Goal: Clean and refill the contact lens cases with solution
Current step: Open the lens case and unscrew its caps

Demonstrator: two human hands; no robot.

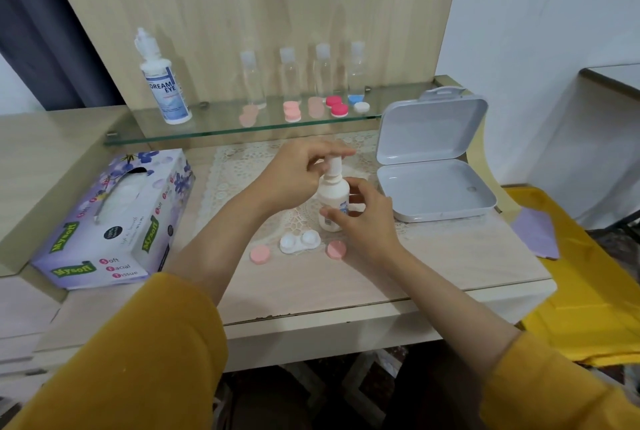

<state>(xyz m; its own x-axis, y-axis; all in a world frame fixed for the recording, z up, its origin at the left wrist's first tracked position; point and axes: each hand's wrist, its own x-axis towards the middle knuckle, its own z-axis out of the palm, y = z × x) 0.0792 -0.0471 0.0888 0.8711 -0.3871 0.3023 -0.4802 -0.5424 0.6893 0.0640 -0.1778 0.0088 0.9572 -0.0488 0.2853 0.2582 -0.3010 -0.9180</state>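
- My left hand (301, 170) pinches the top of the solution bottle (331, 195); my right hand (365, 221) curls round its body.
- Bottle upright on counter (433, 267), just behind the open lens case (300, 242).
- Pink caps (260, 254) flank the case.

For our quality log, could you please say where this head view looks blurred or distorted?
Head view: wide-angle bending at the edges; the clear bottles on the glass shelf look smeared; the left hand atop the small white bottle is slightly soft.
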